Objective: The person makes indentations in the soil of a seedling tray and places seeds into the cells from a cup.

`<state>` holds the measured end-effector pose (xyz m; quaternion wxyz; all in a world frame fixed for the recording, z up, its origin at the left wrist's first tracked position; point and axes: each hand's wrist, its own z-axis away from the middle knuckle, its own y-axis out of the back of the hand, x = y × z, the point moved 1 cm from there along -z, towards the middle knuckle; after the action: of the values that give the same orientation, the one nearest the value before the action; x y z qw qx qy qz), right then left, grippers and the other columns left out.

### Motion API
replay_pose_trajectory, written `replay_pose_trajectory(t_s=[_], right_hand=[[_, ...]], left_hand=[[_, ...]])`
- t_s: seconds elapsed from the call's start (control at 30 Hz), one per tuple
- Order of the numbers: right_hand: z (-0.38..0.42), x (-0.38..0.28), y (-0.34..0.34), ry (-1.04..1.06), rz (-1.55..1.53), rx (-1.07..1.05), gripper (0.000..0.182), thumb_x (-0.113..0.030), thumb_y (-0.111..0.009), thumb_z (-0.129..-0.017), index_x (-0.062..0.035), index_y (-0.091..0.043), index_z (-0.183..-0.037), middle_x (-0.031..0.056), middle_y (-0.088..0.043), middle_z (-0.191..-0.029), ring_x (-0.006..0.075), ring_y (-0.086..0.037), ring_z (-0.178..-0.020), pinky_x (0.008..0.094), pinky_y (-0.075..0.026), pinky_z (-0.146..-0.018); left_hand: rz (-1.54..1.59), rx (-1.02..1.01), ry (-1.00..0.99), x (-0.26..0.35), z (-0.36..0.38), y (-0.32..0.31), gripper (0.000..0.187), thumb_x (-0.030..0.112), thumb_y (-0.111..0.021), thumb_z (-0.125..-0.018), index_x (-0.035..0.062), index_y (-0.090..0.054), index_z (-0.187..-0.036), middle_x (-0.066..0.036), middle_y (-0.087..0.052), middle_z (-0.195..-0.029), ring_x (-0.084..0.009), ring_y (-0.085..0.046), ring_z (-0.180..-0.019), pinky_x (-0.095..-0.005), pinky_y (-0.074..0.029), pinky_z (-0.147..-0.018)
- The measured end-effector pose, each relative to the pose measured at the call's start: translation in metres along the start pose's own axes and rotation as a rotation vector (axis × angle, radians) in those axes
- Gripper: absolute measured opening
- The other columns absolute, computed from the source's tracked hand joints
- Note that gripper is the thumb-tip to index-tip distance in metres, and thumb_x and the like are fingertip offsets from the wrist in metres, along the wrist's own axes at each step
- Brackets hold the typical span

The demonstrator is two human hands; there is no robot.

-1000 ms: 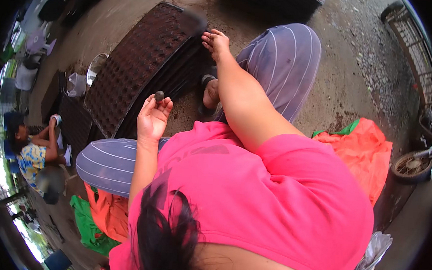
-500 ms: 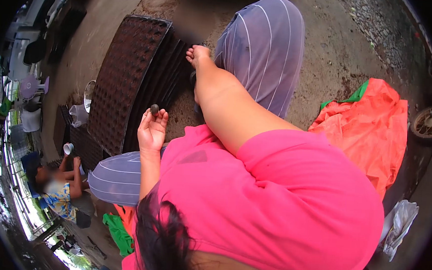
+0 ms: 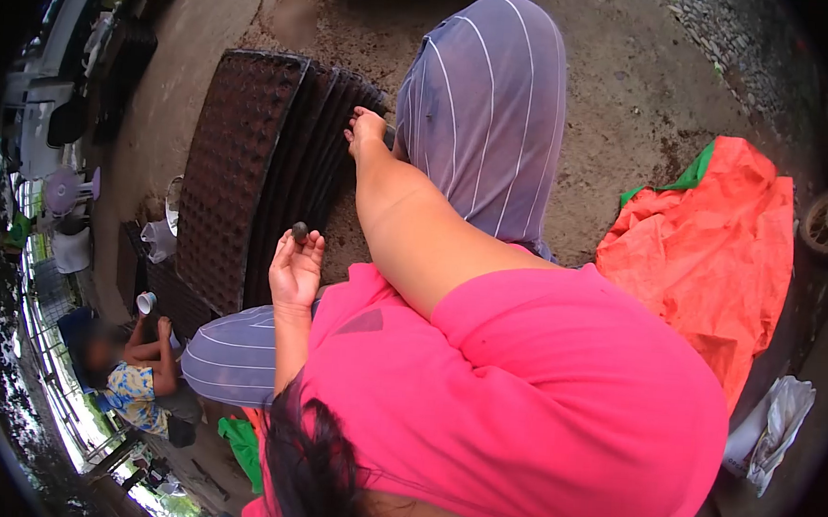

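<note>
My left hand (image 3: pixel 295 272) is palm up with its fingers curled, and a small dark round lump (image 3: pixel 300 232) sits between its thumb and fingertips. My right arm stretches out past my knee. At its end, my right hand (image 3: pixel 366 127) has bent fingers close to the edges of a stack of dark cell trays (image 3: pixel 240 158); I cannot make out anything in it, nor whether it touches a tray. The top tray shows rows of round, brown cells. The stack leans in front of me, between my two knees in striped grey-blue cloth.
An orange and green sheet (image 3: pixel 703 262) lies crumpled on the dirt floor beside me, near a white plastic bag (image 3: pixel 768 437). Across the trays, another person (image 3: pixel 145 389) sits holding a white cup (image 3: pixel 147 302). A purple fan (image 3: pixel 67 190) stands farther off.
The view has shifted slightly. My right hand is a little nearer the tray edges, with its fingers less tightly bunched. My left hand keeps the dark lump at its fingertips.
</note>
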<state>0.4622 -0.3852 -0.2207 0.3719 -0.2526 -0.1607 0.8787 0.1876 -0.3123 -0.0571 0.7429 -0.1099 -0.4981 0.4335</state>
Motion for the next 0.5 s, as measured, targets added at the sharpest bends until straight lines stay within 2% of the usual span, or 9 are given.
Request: replay_pose_trajectory(t_s=[0.1, 0.13, 0.17, 0.23, 0.27, 0.3, 0.33, 0.37, 0.5], right_hand=[[-0.012, 0.007, 0.000, 0.015, -0.035, 0.038, 0.029, -0.011, -0.043, -0.103, -0.0090, -0.069, -0.116, 0.0043, -0.066, -0.098, 0.0122, -0.059, -0.079, 0.0310, -0.043, -0.056], [-0.022, 0.014, -0.002, 0.088, -0.021, 0.118, 0.032, -0.008, -0.045, -0.100, -0.0065, -0.068, -0.121, 0.0106, -0.070, -0.104, 0.0191, -0.066, -0.091, 0.0373, -0.052, -0.067], [0.012, -0.005, -0.001, 0.100, 0.154, 0.268, 0.039, -0.006, -0.046, -0.097, -0.0033, -0.063, -0.131, 0.0178, -0.068, -0.125, 0.0293, -0.065, -0.112, 0.0449, -0.054, -0.093], [0.010, -0.002, -0.006, 0.077, 0.176, 0.408, 0.046, -0.006, -0.046, -0.095, -0.0014, -0.057, -0.140, 0.0204, -0.059, -0.143, 0.0349, -0.056, -0.131, 0.0465, -0.043, -0.111], [-0.029, 0.023, 0.000, 0.147, 0.150, 0.279, 0.050, -0.017, -0.050, -0.098, -0.0057, -0.053, -0.146, 0.0204, -0.050, -0.154, 0.0332, -0.045, -0.146, 0.0471, -0.036, -0.119], [-0.049, 0.031, 0.001, -0.011, 0.200, 0.179, 0.047, -0.017, -0.048, -0.099, -0.0052, -0.054, -0.144, 0.0205, -0.053, -0.151, 0.0344, -0.047, -0.143, 0.0495, -0.037, -0.118], [-0.088, 0.054, -0.005, 0.097, 0.254, 0.108, 0.044, -0.016, -0.048, -0.098, -0.0048, -0.056, -0.140, 0.0194, -0.057, -0.142, 0.0354, -0.055, -0.129, 0.0527, -0.046, -0.107], [-0.081, 0.043, -0.003, 0.130, 0.277, 0.149, 0.032, -0.016, -0.048, -0.097, -0.0076, -0.060, -0.126, 0.0161, -0.064, -0.116, 0.0324, -0.064, -0.097, 0.0533, -0.055, -0.077], [-0.042, -0.008, 0.005, 0.055, 0.170, 0.111, 0.040, -0.026, -0.045, -0.101, 0.0008, -0.064, -0.124, 0.0198, -0.067, -0.120, 0.0351, -0.066, -0.104, 0.0529, -0.056, -0.089]], left_hand=[[0.004, 0.009, -0.012, 0.002, 0.002, 0.003, 0.012, 0.010, -0.061, -0.102, 0.0058, -0.063, -0.113, -0.012, -0.070, -0.109, -0.0301, -0.068, -0.109, -0.0453, -0.057, -0.101], [0.016, 0.002, -0.018, 0.003, 0.001, 0.005, 0.013, 0.010, -0.062, -0.101, 0.0055, -0.063, -0.114, -0.012, -0.070, -0.111, -0.0304, -0.068, -0.109, -0.0456, -0.057, -0.101], [0.016, 0.005, -0.024, 0.004, 0.001, 0.008, 0.013, 0.010, -0.062, -0.101, 0.0055, -0.063, -0.114, -0.012, -0.070, -0.111, -0.0304, -0.068, -0.109, -0.0456, -0.057, -0.101], [0.040, 0.019, -0.025, 0.005, 0.001, 0.016, 0.015, 0.010, -0.062, -0.101, 0.0051, -0.063, -0.115, -0.012, -0.071, -0.113, -0.0307, -0.068, -0.110, -0.0461, -0.057, -0.102], [0.044, 0.011, -0.038, 0.004, 0.001, 0.021, 0.016, 0.010, -0.062, -0.101, 0.0053, -0.063, -0.116, -0.012, -0.071, -0.115, -0.0309, -0.068, -0.111, -0.0464, -0.057, -0.102], [0.066, -0.005, -0.053, 0.005, 0.002, 0.020, 0.015, 0.009, -0.063, -0.100, 0.0053, -0.065, -0.114, -0.013, -0.071, -0.114, -0.0314, -0.069, -0.110, -0.0472, -0.057, -0.102], [0.090, -0.003, -0.056, 0.006, 0.002, 0.017, 0.014, 0.009, -0.063, -0.099, 0.0050, -0.066, -0.113, -0.014, -0.072, -0.112, -0.0321, -0.069, -0.108, -0.0477, -0.058, -0.100], [0.117, 0.000, -0.079, 0.007, 0.002, 0.015, 0.014, 0.009, -0.063, -0.099, 0.0047, -0.068, -0.111, -0.014, -0.073, -0.110, -0.0329, -0.070, -0.107, -0.0481, -0.058, -0.099], [0.252, -0.036, -0.113, 0.009, -0.003, 0.021, 0.015, 0.009, -0.063, -0.099, 0.0027, -0.070, -0.110, -0.017, -0.075, -0.107, -0.0357, -0.072, -0.102, -0.0505, -0.058, -0.096]])
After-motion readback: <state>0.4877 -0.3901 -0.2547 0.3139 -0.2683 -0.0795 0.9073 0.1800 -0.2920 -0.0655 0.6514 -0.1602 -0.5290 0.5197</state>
